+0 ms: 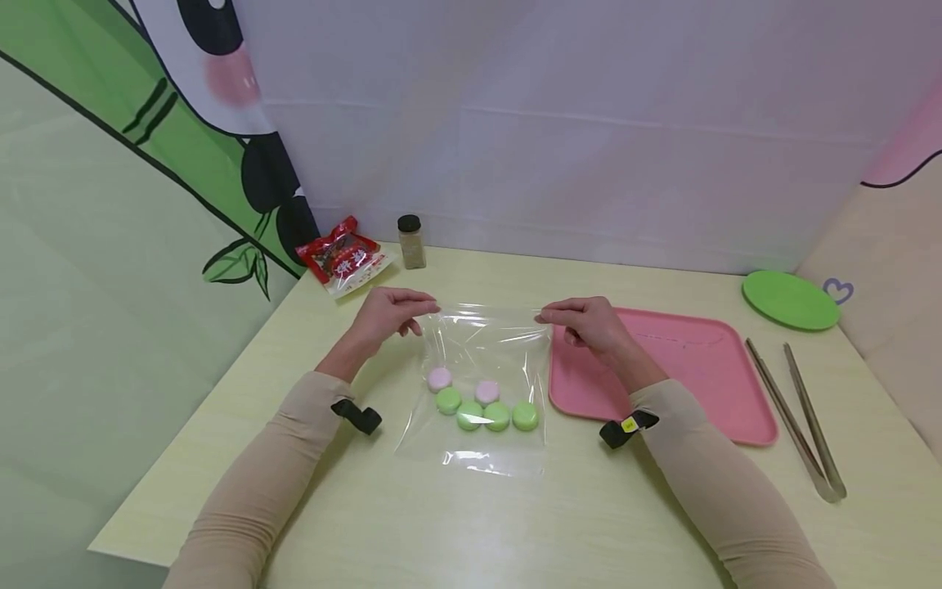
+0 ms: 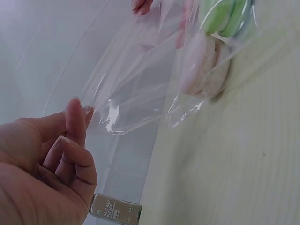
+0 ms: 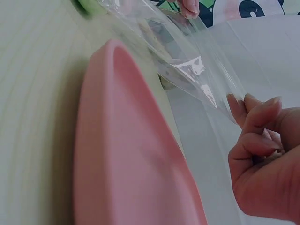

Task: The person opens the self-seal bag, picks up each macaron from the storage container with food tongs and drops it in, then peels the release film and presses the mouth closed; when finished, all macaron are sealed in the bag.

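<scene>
A clear plastic bag (image 1: 486, 343) is stretched between both hands in the head view. Inside its lower part lie several round macarons, green ones (image 1: 525, 415) and two pink ones (image 1: 439, 379). My left hand (image 1: 393, 312) pinches the bag's upper left corner between thumb and fingertips. At the upper right corner, my right hand (image 1: 585, 321) pinches the film the same way. The left wrist view shows a pink macaron (image 2: 206, 65) low in the bag near the tabletop. In the right wrist view the bag film (image 3: 197, 70) runs to the pinching right hand (image 3: 267, 154).
A pink tray (image 1: 688, 368) lies beneath the right forearm. Right of it are metal tongs (image 1: 805, 425) and a green plate (image 1: 791, 300). At the back left stand a red and white packet (image 1: 346, 258) and a salt and pepper shaker (image 1: 411, 243) with a black lid.
</scene>
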Motion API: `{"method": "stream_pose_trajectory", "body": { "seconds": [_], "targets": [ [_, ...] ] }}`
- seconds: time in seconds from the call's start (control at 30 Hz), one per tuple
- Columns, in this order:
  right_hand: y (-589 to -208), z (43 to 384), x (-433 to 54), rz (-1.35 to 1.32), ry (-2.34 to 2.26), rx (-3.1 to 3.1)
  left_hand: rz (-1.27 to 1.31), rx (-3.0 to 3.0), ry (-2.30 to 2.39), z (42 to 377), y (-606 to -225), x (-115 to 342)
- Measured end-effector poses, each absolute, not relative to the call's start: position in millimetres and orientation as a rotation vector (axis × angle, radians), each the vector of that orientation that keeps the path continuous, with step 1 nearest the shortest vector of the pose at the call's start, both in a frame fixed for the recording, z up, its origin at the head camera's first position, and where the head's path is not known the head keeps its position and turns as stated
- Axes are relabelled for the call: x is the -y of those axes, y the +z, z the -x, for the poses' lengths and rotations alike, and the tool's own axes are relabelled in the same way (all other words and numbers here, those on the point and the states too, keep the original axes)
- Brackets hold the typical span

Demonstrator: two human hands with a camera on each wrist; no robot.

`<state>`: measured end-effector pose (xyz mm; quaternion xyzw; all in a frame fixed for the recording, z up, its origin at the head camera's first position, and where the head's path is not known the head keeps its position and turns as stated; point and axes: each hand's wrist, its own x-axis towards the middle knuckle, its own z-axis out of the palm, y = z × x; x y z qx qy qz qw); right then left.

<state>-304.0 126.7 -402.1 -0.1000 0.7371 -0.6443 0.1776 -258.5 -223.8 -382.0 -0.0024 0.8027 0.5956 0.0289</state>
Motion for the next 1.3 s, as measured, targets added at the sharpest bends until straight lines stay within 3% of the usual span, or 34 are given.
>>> {"method": "stream_pose_trajectory", "body": {
  "seconds": [0.5, 0.97, 1.3],
  "targets": [
    [-400, 310, -128, 0.253, -1.73, -2.302, 0.154, -2.572, 1.769, 265, -384, 221],
    [-403, 308, -125, 0.497, -1.658, -2.437, -0.104, -2.663, 1.832, 265, -395, 214],
    [-403, 313, -127, 0.477, -1.616, -2.442, -0.15, -2.746, 1.695, 266, -392, 213]
  ]
}}
